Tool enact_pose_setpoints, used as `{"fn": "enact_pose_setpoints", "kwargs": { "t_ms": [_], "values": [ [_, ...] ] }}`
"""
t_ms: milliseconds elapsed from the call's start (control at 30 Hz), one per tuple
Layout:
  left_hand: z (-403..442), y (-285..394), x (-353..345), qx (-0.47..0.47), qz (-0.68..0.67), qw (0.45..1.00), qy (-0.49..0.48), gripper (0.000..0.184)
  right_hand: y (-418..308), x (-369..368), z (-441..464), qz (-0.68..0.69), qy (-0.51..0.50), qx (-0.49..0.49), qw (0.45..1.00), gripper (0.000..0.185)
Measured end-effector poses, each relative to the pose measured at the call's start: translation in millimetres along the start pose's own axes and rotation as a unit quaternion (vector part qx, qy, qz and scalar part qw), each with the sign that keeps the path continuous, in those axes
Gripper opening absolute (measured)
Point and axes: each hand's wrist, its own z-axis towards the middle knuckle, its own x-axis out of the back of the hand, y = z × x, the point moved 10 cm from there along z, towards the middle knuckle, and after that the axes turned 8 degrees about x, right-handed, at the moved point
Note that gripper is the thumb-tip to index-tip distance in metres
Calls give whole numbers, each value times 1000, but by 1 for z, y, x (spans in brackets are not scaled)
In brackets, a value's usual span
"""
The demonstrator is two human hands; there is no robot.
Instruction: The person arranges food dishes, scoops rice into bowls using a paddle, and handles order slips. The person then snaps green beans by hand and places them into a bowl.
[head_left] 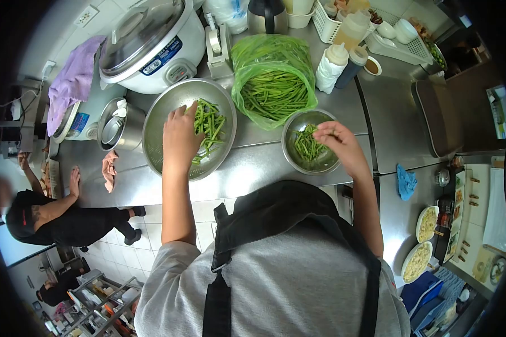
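Note:
My left hand [183, 135] is over the large perforated metal colander [154, 149], its fingers apart above the cut green beans [210, 126] at the colander's right side. At the smaller metal bowl [320, 164], my right hand [337, 137] hangs over the right rim with its fingers drawn together; whatever they may hold is too small to name. Thin green trimmings [306, 143] lie in that bowl. Between and behind the two vessels, an open green plastic bag [272, 50] is full of long green beans [275, 95].
A large rice cooker [146, 48] and a metal pot [121, 137] stand at the left. Sauce bottles [335, 56] stand behind the small bowl. A pink cloth [109, 171] lies near the front edge. Another person [67, 224] leans on the counter at far left.

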Motion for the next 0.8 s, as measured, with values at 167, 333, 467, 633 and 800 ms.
{"fn": "enact_pose_setpoints", "kwargs": {
  "t_ms": [167,333,467,633,800],
  "values": [
    [29,80,-32,-83,-201,976,-32,30,-44,-7,3,-358,48,178,915,18],
    [39,150,-134,-147,-95,978,-111,14,-31,7,3,-310,53,80,946,20],
    [49,163,-153,-158,-84,972,-153,11,-30,21,-3,-296,77,66,950,20],
    [51,144,-130,-101,-224,952,-180,9,-40,16,-2,-238,81,79,965,21],
    [35,155,-156,-156,-139,967,-148,11,-40,-12,7,-271,21,63,960,19]
  ]
}}
